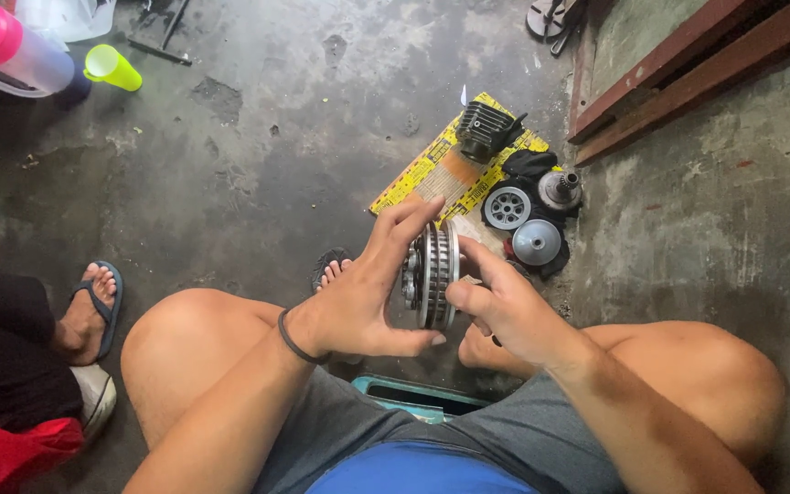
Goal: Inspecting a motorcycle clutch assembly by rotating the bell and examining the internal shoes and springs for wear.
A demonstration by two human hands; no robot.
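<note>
Nearest, both knees frame a narrow gap where the left hand, fingers spread wide, cups a round metal clutch assembly; the right hand pinches its rim. Beyond, loose round parts crowd a yellow mat; bare concrete floor lies open leftward.

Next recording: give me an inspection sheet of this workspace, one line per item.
Surface: stained concrete floor.
Job's things: round metal disc pack, held on edge between both hands.
Clutter: finned engine part, grey wheel and domed disc around a yellow printed sheet.
Grippers: left hand cups the pack; right hand pinches its rim.
Cables: nothing seen.
Surroundings: pink-lidded jug, yellow cup, another person's sandalled foot.
</note>
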